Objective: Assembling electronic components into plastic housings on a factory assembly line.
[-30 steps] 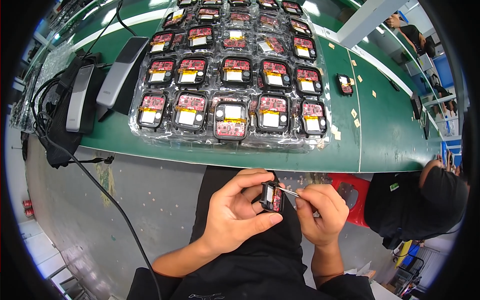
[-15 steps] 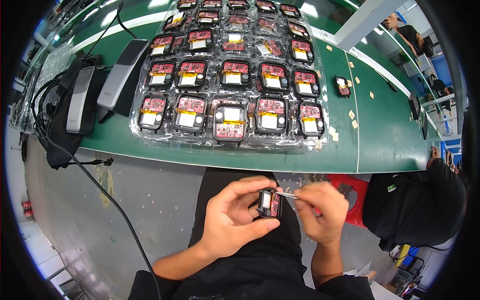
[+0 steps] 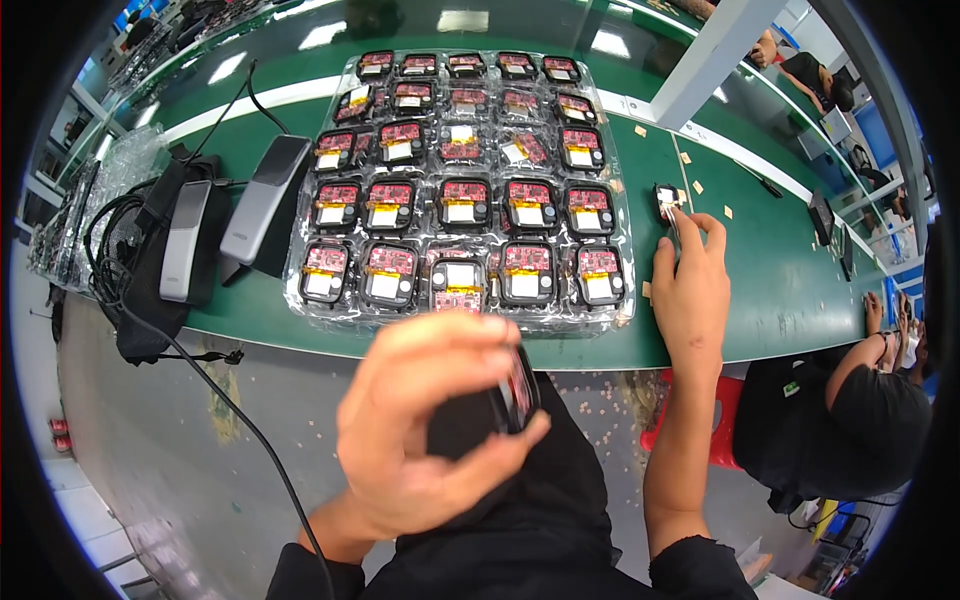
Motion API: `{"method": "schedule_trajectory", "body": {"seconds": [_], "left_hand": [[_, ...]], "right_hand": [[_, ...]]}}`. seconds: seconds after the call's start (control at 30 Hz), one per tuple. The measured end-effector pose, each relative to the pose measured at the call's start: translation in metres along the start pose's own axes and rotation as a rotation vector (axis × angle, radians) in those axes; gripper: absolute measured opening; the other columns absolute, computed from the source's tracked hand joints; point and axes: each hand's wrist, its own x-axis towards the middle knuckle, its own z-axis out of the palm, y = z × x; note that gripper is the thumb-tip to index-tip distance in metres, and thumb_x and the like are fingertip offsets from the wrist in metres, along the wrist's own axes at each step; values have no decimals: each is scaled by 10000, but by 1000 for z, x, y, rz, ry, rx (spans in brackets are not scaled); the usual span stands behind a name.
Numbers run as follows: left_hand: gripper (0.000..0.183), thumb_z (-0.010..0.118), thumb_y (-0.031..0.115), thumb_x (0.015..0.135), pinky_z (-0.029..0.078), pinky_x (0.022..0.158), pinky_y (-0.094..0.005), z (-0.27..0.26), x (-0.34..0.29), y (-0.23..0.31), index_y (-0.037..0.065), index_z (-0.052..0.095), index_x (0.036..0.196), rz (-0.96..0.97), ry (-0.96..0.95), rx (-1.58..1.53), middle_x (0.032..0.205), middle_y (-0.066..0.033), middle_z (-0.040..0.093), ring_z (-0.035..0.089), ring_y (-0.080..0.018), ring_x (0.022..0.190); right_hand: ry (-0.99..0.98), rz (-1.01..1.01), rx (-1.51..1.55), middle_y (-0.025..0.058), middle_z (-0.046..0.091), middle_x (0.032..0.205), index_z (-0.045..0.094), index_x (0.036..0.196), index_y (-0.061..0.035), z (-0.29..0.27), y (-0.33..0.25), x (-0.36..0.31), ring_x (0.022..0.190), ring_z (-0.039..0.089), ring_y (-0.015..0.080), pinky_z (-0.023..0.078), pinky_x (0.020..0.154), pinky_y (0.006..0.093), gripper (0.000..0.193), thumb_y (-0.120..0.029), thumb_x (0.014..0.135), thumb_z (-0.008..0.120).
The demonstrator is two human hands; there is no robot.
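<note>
My left hand (image 3: 400, 420), blurred by motion, grips a black watch-shaped housing (image 3: 518, 395) by its edges above my lap. The housing is tilted nearly edge-on, with some red circuit board showing inside. Stretched out to the green table, my right hand (image 3: 692, 295) pinches a slim pair of metal tweezers (image 3: 672, 215). Their tips are at a loose black housing (image 3: 663, 192) lying to the right of the clear plastic tray (image 3: 625, 265); whether they touch it I cannot tell. Several similar housings (image 3: 530, 272) with red boards, white blocks and yellow strips fill the tray in rows.
Two grey-and-black devices (image 3: 265, 200) and a bundle of black cable (image 3: 105, 235) occupy the table's left side. Small pale squares (image 3: 697, 187) are scattered at right. A metal post (image 3: 715, 60) rises behind. A co-worker in black (image 3: 830, 430) sits at right near a red stool (image 3: 725, 425).
My right hand has moved with the tweezers from the held housing up to the loose housing on the table. My left hand has risen slightly and turned its housing. The view has shifted.
</note>
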Motion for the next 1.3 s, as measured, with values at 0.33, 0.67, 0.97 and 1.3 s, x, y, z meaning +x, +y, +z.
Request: {"method": "schedule_trajectory", "body": {"seconds": [0.33,0.67,0.97,1.3], "left_hand": [[251,817,12,782,529,779,-364,-11,119,-45,-1,627,945,-15,87,764,937,-106,651,649,-274,854],[229,742,232,912,527,829,-419,-9,125,-53,5,767,938,-20,-167,985,962,-116,715,677,-309,943],[193,629,12,925,524,860,-446,-13,118,-57,3,757,1068,77,-191,1046,990,-124,694,667,-337,965],[193,651,-15,898,500,845,-456,-12,124,-64,-15,711,1081,191,-212,928,952,-149,660,632,-354,948]], "right_hand": [[88,-87,-9,145,617,1287,609,1185,-37,6,10,-3,927,706,391,555,785,479,253,-145,960,647],[101,-113,21,140,626,1245,599,1177,-38,6,12,-3,928,701,394,553,776,478,249,-120,950,654],[75,-91,53,133,644,1227,607,1170,-35,3,8,-4,963,697,389,545,790,469,259,-128,938,678],[87,-90,56,124,648,1233,615,1170,-40,3,8,-4,987,696,384,551,804,462,257,-137,941,677]]}}
